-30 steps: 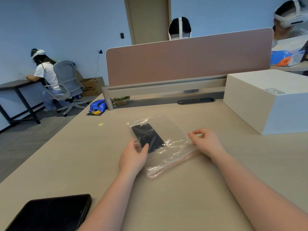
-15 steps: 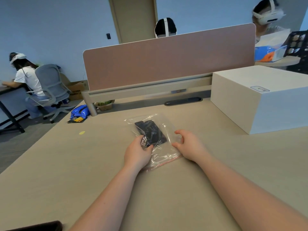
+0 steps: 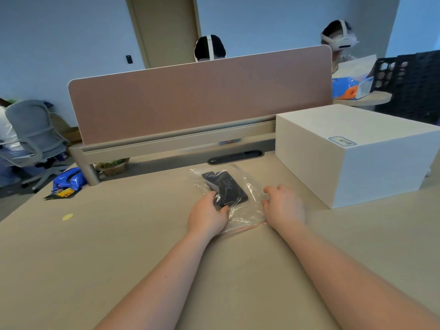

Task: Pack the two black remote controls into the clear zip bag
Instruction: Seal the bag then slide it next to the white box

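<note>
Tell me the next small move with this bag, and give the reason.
Probably press the red zip strip shut. Both black remotes already lie inside the clear zip bag, flat on the desk, with the left hand and right hand at its near corners.

- white box [image 3: 352, 148] sitting at 2 o'clock on the desk, carrying a small blue-outlined label [image 3: 342, 141] on its top face; handwriting on it looking like "lloM" or similar, upside down from this view, not reading cleanly
- blue snack packet [image 3: 67, 182] lying at 9 o'clock, showing a yellow patch with print too small to read
- small sticker [image 3: 229, 141] showing on the divider rail at 12 o'clock, blurring out, unreadable
- nothing else readable showing
</note>
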### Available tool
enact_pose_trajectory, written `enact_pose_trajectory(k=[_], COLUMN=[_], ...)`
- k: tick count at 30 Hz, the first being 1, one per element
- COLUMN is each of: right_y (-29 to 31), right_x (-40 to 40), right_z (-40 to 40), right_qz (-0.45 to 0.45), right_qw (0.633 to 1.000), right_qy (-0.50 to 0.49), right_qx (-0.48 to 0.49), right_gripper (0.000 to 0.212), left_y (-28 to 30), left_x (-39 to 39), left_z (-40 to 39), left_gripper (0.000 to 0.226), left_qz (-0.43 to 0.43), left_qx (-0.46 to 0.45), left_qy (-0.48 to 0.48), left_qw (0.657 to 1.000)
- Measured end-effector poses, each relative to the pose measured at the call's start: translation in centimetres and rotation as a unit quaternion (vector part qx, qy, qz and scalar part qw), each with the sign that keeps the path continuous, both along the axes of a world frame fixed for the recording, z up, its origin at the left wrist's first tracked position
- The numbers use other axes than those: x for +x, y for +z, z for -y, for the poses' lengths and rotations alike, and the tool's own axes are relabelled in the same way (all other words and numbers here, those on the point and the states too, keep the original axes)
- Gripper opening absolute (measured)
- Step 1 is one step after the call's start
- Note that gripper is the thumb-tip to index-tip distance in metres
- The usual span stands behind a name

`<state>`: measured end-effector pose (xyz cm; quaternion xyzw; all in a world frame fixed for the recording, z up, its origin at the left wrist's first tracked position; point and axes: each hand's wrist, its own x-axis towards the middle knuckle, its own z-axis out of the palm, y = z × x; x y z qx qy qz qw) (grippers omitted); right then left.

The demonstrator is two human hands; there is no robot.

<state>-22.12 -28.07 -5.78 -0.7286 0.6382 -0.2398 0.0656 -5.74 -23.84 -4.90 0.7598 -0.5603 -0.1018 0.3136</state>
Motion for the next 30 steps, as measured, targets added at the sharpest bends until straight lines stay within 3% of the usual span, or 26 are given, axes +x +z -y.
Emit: enact_pose_trajectory(k=[13,30], right_y=[0.0,0.1], right_x=[-3.6,-3.9], right_z=[3.4,3.8], right_qz=[-0.027,-0.026], right_qw=[0.996,0.996], right_qy=[-0.077,-0.060], right_qx=[-0.034,-0.060], right_gripper=[0.025,0.030], left_y=[-0.1,0.0], left_x=[-4.4,-8.3], left_z=[6.3,8.2], left_gripper=[0.051,0.051], left_qz=[0.011,0.021], left_qx=[0.012,0.007], left_qy=[-0.073,-0.116], left_qw=[0.997,0.993])
